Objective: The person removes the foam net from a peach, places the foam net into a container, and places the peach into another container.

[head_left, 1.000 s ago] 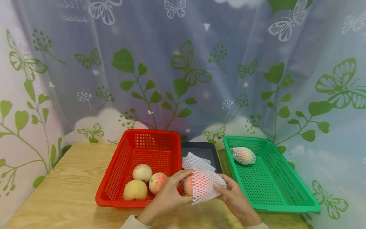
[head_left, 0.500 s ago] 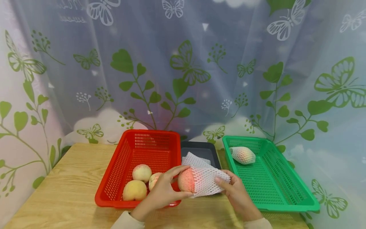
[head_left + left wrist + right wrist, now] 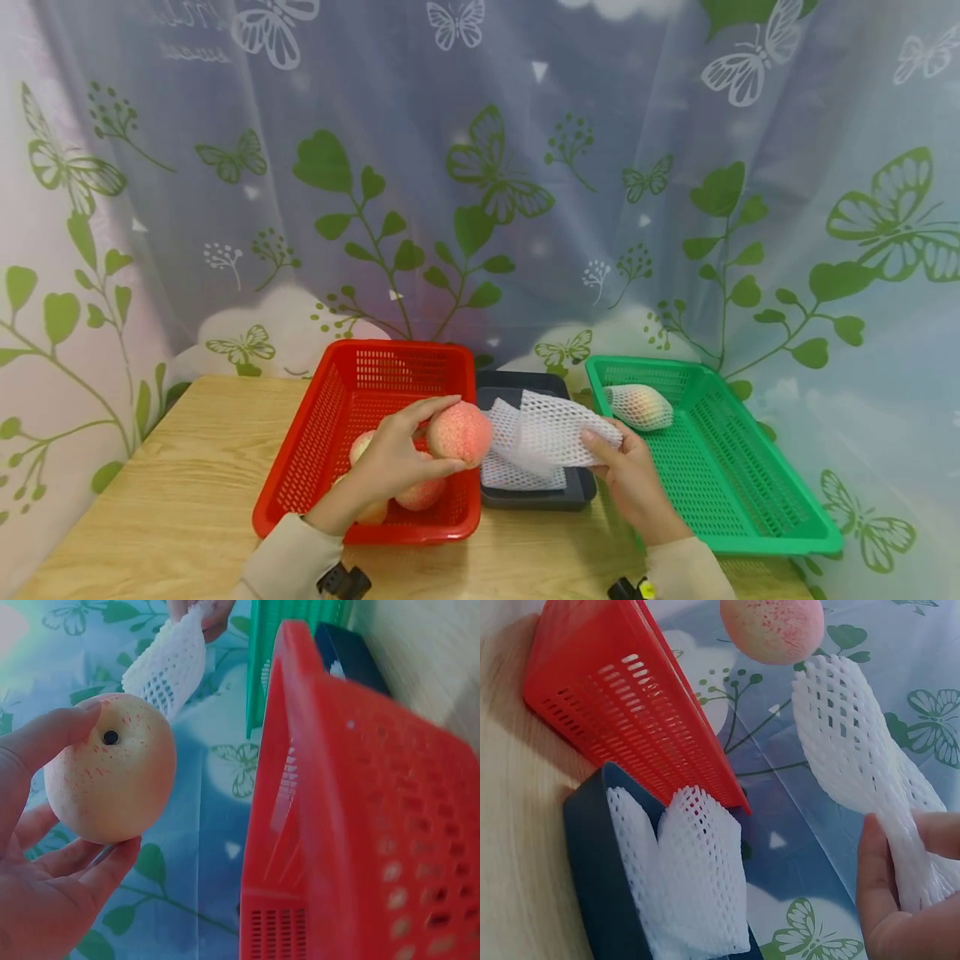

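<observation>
My left hand (image 3: 390, 462) holds a pink peach (image 3: 462, 434) over the right side of the red basket (image 3: 277, 492). In the left wrist view, thumb and fingers grip the peach (image 3: 112, 784), which has a dark spot at its top. My right hand (image 3: 636, 479) pinches one end of a white foam net sleeve (image 3: 558, 427) above the dark tray (image 3: 536, 500). In the right wrist view, the sleeve's (image 3: 840, 735) wide end opens towards the peach, with a gap between them. Other peaches (image 3: 420, 493) lie in the red basket, partly hidden by my left hand.
More foam net sleeves (image 3: 517, 475) lie in the dark tray between the baskets. The green basket (image 3: 750, 533) on the right contains one net-wrapped peach (image 3: 641, 407). A wooden table (image 3: 180, 500) carries everything, and a patterned curtain (image 3: 420, 167) hangs behind.
The peach has come out of the foam net sleeve as my left hand moved left and up with it. My right hand has kept the sleeve, which now hangs flatter.
</observation>
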A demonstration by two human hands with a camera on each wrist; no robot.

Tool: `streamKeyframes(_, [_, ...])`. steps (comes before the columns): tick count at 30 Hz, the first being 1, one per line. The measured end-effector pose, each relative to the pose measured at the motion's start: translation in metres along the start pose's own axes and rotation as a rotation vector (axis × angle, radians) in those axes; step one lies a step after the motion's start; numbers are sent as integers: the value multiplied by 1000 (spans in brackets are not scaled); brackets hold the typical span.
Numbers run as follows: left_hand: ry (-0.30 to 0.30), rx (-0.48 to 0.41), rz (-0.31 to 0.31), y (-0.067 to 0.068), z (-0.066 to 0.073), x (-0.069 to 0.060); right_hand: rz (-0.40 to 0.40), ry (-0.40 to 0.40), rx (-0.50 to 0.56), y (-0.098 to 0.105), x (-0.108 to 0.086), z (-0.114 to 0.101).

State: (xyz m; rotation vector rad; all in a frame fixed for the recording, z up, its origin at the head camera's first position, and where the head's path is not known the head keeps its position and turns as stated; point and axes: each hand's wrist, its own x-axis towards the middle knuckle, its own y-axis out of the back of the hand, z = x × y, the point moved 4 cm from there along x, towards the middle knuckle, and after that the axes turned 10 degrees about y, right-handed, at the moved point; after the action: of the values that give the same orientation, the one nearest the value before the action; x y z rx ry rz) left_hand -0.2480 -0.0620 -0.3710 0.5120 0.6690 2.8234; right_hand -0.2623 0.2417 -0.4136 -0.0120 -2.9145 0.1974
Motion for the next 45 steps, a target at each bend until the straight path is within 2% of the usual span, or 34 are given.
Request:
streamKeyframes(7, [35,91,-6,18,-6,15,51,-39,38,-2,22,-3])
streamKeyframes(10, [75,115,-13,25,-12,24,61,-52,45,-4,32,-3])
streamKeyframes(13, [132,100,-21,30,-21,33,78,-73,47,-7,42,-1])
streamKeyframes(18, [270,-9,-40,35,-42,47,158,-94,8,-8,60,5])
streamKeyframes(22, [373,-50,-26,33,-58,54,203,-125,-2,-9,74,11])
streamKeyframes(26, [439,-42,-13,26,-73,60,205,-143,49,-13,87,17])
streamKeyframes(32, [475,27,-24,16,-90,68,182,-232,96,-19,104,31])
streamKeyframes(36, [491,91,-77,12,-96,70,169,-251,68,-12,117,57])
streamKeyframes(39, [512,116,-120,11,-97,70,212,-232,60,2,130,90])
streamKeyframes(42, [518,135,-169,9,-99,68,293,-255,48,5,132,109])
streamKeyframes(45, [515,157,-206,7,-102,66,318,-274,11,-4,119,105])
